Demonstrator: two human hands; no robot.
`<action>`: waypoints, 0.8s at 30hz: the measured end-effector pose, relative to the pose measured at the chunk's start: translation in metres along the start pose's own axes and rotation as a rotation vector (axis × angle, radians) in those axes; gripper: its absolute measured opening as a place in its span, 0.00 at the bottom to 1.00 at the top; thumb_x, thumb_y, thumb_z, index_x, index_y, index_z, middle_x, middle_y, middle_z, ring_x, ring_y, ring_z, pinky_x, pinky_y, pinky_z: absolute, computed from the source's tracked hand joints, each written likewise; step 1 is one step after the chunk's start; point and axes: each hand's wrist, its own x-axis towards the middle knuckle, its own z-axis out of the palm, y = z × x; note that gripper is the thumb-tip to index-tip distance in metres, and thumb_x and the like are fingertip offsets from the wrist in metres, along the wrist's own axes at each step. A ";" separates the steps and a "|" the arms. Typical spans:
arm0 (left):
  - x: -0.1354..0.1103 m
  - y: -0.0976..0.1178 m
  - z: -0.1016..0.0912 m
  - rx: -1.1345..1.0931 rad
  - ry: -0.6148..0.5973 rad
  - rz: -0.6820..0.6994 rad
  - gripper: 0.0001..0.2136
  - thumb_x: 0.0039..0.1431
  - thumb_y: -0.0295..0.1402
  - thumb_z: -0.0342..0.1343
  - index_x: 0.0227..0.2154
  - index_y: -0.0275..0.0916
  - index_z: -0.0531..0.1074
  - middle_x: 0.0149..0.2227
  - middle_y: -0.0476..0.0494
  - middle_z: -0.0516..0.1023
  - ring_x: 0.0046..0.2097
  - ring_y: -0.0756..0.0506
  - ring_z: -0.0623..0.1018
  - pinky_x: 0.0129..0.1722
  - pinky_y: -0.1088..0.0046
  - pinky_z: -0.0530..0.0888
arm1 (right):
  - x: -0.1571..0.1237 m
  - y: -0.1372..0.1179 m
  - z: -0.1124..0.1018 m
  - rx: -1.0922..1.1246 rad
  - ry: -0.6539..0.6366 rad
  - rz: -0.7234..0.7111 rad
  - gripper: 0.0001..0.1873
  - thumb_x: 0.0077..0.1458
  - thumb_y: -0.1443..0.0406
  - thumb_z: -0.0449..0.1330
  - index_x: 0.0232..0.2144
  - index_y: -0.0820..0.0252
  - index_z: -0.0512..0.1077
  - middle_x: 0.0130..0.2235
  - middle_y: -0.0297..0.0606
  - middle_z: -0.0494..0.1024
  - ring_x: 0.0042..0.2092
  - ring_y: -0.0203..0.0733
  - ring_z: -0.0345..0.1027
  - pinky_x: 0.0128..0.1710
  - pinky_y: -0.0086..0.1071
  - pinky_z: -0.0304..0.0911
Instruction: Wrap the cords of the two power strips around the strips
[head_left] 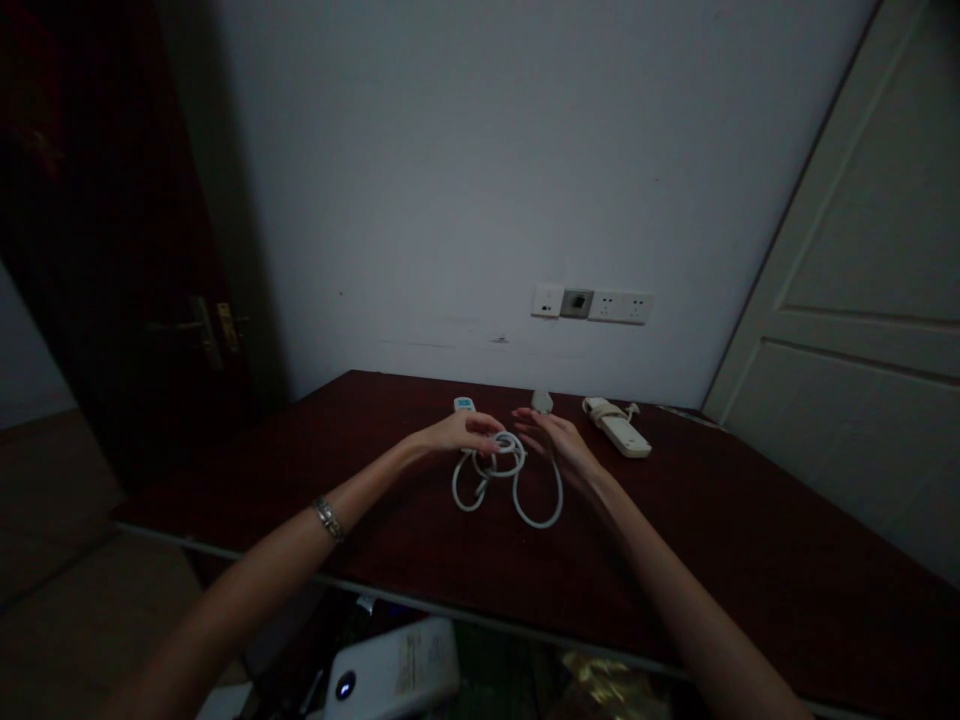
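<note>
A white power cable (514, 478) lies in loose loops on the dark red table (420, 540). My left hand (463, 432) rests over the cable's upper left part, its fingers curled and pinching the cord. My right hand (553, 438) is at the upper right of the loops, fingers partly stretched and touching the cord. A white plug (542, 402) lies just beyond my right hand. A small white and blue device (465, 404) sits just beyond my left hand.
A beige power strip (618, 427) with wound cord lies at the right rear of the table. Wall sockets (592, 304) are above it. A dark door (112, 250) stands left, a white door (862, 330) right. A white box (394, 672) shows below the table's front edge.
</note>
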 end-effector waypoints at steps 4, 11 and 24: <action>0.000 -0.001 -0.001 -0.087 0.011 0.024 0.19 0.37 0.35 0.68 0.36 0.36 0.76 0.32 0.45 0.77 0.31 0.50 0.74 0.34 0.73 0.69 | 0.014 0.016 0.002 -0.151 -0.199 -0.058 0.22 0.41 0.50 0.65 0.32 0.62 0.75 0.33 0.37 0.78 0.36 0.38 0.70 0.37 0.29 0.64; -0.003 0.002 -0.004 -0.185 0.144 0.074 0.18 0.40 0.35 0.67 0.36 0.31 0.75 0.35 0.40 0.76 0.34 0.47 0.75 0.37 0.71 0.69 | 0.014 0.022 0.000 -0.166 -0.303 0.036 0.26 0.39 0.45 0.64 0.25 0.63 0.70 0.13 0.26 0.63 0.18 0.35 0.62 0.22 0.29 0.62; 0.004 -0.011 -0.006 0.068 0.226 0.072 0.18 0.35 0.30 0.68 0.32 0.33 0.73 0.30 0.46 0.75 0.31 0.50 0.74 0.32 0.73 0.69 | 0.011 0.002 -0.010 -0.182 -0.072 0.077 0.15 0.37 0.59 0.68 0.25 0.66 0.74 0.20 0.33 0.68 0.18 0.29 0.58 0.10 0.22 0.53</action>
